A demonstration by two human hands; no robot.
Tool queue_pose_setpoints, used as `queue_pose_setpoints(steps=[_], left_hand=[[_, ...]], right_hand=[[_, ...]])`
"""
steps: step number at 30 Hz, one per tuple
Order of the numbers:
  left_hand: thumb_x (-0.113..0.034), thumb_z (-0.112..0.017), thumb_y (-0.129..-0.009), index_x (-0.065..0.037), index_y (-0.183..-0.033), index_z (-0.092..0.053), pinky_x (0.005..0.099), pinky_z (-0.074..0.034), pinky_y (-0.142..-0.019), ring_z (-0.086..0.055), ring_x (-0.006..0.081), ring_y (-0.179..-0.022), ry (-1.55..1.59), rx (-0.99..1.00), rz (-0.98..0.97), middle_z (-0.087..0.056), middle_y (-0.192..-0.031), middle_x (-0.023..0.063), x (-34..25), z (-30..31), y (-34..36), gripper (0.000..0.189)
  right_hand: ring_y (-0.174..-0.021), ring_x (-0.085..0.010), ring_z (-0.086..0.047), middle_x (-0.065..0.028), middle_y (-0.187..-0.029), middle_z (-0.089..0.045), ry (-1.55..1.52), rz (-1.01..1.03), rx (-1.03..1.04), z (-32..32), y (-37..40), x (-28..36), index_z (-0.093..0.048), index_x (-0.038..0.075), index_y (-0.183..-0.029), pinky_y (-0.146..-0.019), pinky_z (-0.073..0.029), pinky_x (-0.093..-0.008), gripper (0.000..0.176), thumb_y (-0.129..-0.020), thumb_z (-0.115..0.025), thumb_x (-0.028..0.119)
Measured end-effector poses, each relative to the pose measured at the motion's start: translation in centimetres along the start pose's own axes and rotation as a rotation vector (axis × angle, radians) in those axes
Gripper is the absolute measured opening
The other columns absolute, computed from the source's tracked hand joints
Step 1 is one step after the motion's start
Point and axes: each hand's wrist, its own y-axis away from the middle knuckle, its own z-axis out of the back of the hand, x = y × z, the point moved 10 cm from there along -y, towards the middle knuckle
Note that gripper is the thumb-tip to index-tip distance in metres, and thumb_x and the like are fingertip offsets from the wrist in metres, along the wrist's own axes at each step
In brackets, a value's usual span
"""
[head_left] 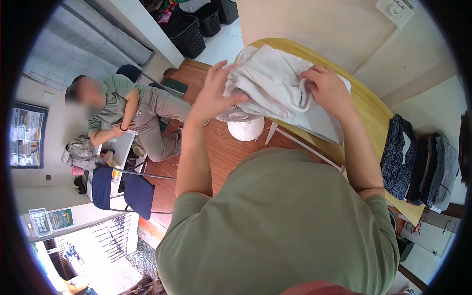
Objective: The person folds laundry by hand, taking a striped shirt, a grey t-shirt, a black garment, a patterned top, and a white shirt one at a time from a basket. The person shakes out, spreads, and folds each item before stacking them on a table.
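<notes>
up close, two hands work a pale cloth (275,83) at the near edge of the table (373,110).
the left hand (212,96) has a loose, open grip: fingers splayed, only the thumb pressing the cloth's edge, seemingly to steady it. the right hand (327,88) has its grip closed on a bunched fold, which appears to hold the fabric lifted and taut. the cloth lies partly on the table and partly hangs above a white fan (242,125) on the floor. folded clothes (398,157) sit stacked further along the table, well apart, probably out of the way. another person (132,110) sits near a blue chair (123,189).
</notes>
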Motion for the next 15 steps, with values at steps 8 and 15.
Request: queue_pose_setpoints(steps=[8, 15], left_hand=[[-0.010, -0.070, -0.078, -0.013, -0.103, -0.067, 0.0367, -0.043, -0.094, -0.051, 0.0287, -0.111, -0.163, -0.236, -0.118, -0.057, -0.117, 0.0101, -1.1, -0.6, -1.8, 0.025], [-0.018, -0.084, -0.066, 0.003, -0.142, -0.018, 0.0395, -0.042, -0.096, -0.045, 0.0313, -0.117, 0.185, -0.441, -0.102, -0.028, -0.140, 0.0194, -1.1, 2.8, -1.3, 0.102]], right_hand=[[-0.093, -0.0302, -0.061, -0.0119, -0.106, -0.064, -0.086, 0.169, -0.074, 1.2, 0.3, 1.3, -0.061, 0.006, -0.106, -0.082, -0.050, -0.0369, 0.042, -0.072, -0.076, 0.026], [-0.087, -0.0200, -0.062, -0.0098, -0.100, -0.064, -1.586, -0.116, -0.271, 5.6, -6.6, 4.0, -0.051, 0.000, -0.120, -0.074, -0.051, -0.0350, 0.049, -0.081, -0.069, 0.024]])
